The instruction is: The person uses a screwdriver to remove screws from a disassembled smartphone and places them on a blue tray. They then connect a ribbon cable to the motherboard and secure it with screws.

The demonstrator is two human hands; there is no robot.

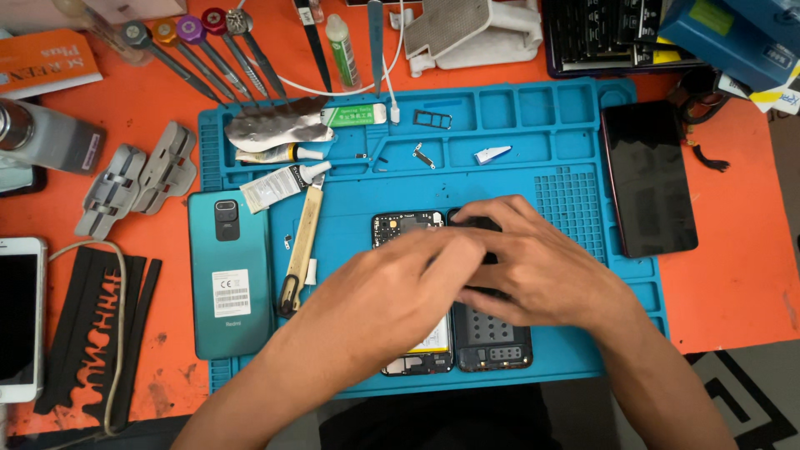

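Observation:
An opened phone body [407, 227] with its circuit board showing lies on the blue silicone work mat [517, 150]. Right beside it lies a black inner frame [492, 346]. Both are mostly hidden under my hands. My left hand [400, 287] reaches across the phone body with its fingers curled down near the seam between the two parts. My right hand [542, 267] covers the black frame, fingers hooked over its top edge. The fingertips of both hands meet there, slightly blurred.
A teal phone back cover [229, 275] and a scraper blade [300, 250] lie left of the hands. Glue tubes [279, 185], a SIM tray [433, 119] and small parts sit at the mat's top. A black screen panel [648, 179] lies right, screwdrivers [196, 50] behind, a white phone [18, 317] far left.

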